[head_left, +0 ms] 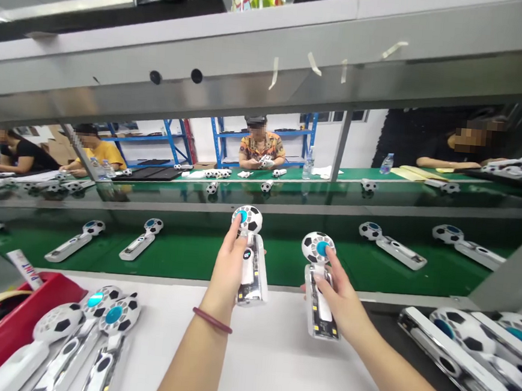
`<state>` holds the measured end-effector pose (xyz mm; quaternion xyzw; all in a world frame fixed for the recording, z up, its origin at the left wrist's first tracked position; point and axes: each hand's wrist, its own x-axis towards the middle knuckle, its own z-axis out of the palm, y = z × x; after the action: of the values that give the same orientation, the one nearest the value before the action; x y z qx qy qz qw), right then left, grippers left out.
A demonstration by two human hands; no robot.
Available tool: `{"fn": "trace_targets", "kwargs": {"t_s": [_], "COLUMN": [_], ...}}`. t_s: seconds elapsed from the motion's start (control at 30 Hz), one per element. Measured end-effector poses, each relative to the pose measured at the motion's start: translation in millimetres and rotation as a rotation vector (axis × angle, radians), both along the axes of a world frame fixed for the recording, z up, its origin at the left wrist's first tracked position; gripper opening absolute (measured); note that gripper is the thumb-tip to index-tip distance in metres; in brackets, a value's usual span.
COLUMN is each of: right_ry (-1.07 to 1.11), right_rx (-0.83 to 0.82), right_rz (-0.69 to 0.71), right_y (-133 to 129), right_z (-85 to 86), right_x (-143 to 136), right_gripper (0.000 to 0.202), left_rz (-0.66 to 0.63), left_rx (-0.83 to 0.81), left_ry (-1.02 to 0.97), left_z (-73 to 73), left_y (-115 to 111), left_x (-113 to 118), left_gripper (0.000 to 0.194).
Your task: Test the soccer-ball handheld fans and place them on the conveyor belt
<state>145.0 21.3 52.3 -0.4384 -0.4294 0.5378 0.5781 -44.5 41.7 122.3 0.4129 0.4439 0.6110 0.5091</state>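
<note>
My left hand [228,262] is closed around a handheld fan [254,282] with a football-patterned head and a clear handle showing circuitry. Its index finger rests on the head's blue centre, and a small round display glows on the handle. A second handheld fan [314,248] of the same kind is in my right hand [341,295], whose index finger touches the blue centre while the thumb lies on the handle. Both fans are held upright, heads away from me, above the white worktop [257,364]. The fingers behind the handles are mostly hidden.
Several similar fans [113,316] lie at the left, beside a red tape dispenser [54,291]. More fans [462,332] rest on a black tray at the right. A green conveyor belt [184,256] carries spaced fans. Co-workers sit beyond it, under a grey overhead beam [235,67].
</note>
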Motion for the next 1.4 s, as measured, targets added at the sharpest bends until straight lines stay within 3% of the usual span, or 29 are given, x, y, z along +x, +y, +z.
{"fn": "trace_targets", "kwargs": {"t_s": [0.17,0.27,0.43,0.57,0.67,0.8,0.9,1.03,1.13,1.2,1.27,1.33,1.4], "right_ry": [-0.067,-0.143,-0.181,-0.085,0.094,0.237,0.177,-0.011,-0.033,-0.063,-0.135,-0.185,-0.123], "right_rx": [0.069,0.112,0.18,0.17,0.122,0.029,0.11,0.29,0.314,0.242,0.113,0.009,-0.018], "right_rz": [0.025,0.031,-0.041,-0.127,-0.11,-0.103,-0.139,-0.167,-0.108,-0.003,0.118,0.176,0.154], "right_y": [0,-1,3,8,12,17,19,22,24,25,25,24,23], "right_z": [-4.1,-5.1,-10.7,-13.1,-11.8,-11.0,-13.1,-18.0,-23.9,-29.1,-33.8,-36.2,-35.3], "right_x": [4,5,7,6,8,15,21,24,24,22,20,18,17], "right_gripper": [0.075,0.069,0.075,0.097,0.105,0.084,0.068,0.066,0.071,0.069,0.054,0.038,0.038], "left_rz": [0.134,0.096,-0.007,-0.04,-0.05,-0.035,-0.059,-0.071,-0.187,-0.311,-0.381,-0.381,-0.368], "left_rx": [0.171,0.263,0.294,0.183,0.124,0.161,0.203,0.229,0.137,0.015,-0.07,-0.095,-0.108], "left_ry": [0.403,0.62,0.764,0.595,0.373,0.239,0.24,0.311,0.327,0.315,0.285,0.249,0.219], "left_z": [-8.1,-17.2,-59.0,-92.8,-100.5,-94.9,-88.8,-88.8,-98.5,-107.1,-114.2,-118.3,-119.6], "left_y": [1,3,8,10,12,13,10,8,12,15,17,16,15], "left_x": [2,2,9,16,19,21,24,27,22,17,12,10,10], "left_gripper": [0.053,0.052,0.056,0.067,0.085,0.091,0.085,0.079,0.077,0.067,0.056,0.051,0.049]}}
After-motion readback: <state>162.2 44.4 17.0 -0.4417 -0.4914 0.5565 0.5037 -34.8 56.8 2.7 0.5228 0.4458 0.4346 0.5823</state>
